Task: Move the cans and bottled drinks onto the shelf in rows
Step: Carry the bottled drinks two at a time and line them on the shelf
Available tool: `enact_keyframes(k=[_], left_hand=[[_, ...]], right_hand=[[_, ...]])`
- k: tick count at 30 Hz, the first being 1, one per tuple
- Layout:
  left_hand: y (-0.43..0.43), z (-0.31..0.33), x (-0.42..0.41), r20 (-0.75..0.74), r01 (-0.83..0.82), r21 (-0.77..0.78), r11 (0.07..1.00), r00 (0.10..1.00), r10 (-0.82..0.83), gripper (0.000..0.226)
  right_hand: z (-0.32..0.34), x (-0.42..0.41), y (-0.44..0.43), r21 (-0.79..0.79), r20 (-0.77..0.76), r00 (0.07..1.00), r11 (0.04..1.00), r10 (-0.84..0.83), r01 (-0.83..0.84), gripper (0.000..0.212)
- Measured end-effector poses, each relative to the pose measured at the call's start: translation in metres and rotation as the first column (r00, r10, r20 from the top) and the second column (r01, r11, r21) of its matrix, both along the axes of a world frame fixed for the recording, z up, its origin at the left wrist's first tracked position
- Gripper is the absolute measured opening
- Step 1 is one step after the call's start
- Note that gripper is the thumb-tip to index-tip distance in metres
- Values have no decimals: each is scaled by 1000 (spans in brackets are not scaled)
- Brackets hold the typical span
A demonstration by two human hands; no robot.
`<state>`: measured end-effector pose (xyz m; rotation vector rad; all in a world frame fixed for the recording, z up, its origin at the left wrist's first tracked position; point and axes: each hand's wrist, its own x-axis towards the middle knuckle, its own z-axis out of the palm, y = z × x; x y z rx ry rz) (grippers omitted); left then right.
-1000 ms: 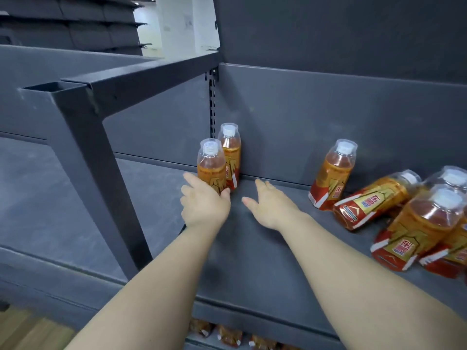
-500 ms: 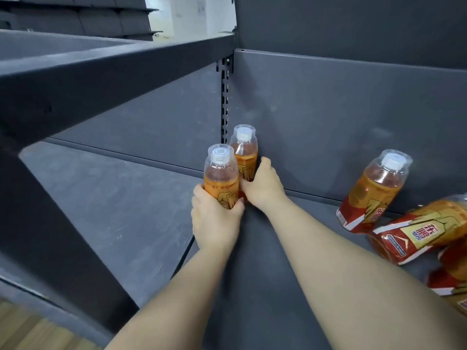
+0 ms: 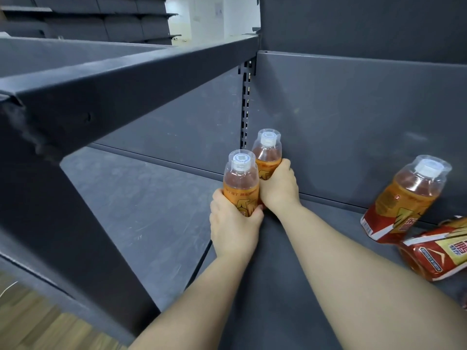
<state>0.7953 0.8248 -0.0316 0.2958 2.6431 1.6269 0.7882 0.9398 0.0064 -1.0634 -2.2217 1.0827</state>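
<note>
Fingers of my left hand [image 3: 235, 223] curl round the label of the near bottle [image 3: 241, 183]. Those of my right hand [image 3: 278, 188] wrap the far bottle [image 3: 267, 154]. Both bottles stand upright and touching, one behind the other, at the far left of the shelf [image 3: 290, 286], close to the back panel [image 3: 341, 122]. Judgement: the low grips serve to square a front-to-back row. To the right, well apart, a leaning bottle [image 3: 409, 198] and a fallen bottle [image 3: 434, 251] await placing.

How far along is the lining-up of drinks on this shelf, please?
Early: a row of two upright bottles is begun in the back corner. The left hand grips the front bottle, the right hand the rear bottle. A leaning bottle and a lying bottle at right await placing.
</note>
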Motion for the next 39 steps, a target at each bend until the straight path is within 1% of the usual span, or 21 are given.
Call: enact_keyframes(k=[8, 11, 17, 24, 29, 39], left_hand=[[-1, 9, 5, 51, 9, 31, 999, 999, -10, 59], [-3, 8, 16, 70, 50, 31, 998, 996, -52, 57], [-11, 7, 55, 55, 134, 37, 990, 989, -136, 59], [-31, 22, 121, 0, 185, 49, 982, 983, -185, 57], [-50, 25, 179, -18, 225, 58, 973, 974, -225, 58], [-100, 15, 304, -63, 288, 22, 957, 956, -286, 61]], right_hand=[[-4, 52, 9, 47, 0, 1000, 999, -26, 26, 61], [-3, 77, 10, 63, 11, 999, 997, -51, 50, 61], [2, 131, 2, 86, 29, 997, 993, -78, 75, 66], [7, 213, -21, 55, 2, 997, 995, -84, 83, 65], [8, 280, -45, 53, -2, 996, 994, -92, 92, 76], [8, 412, -106, 30, -13, 997, 996, -81, 81, 72]])
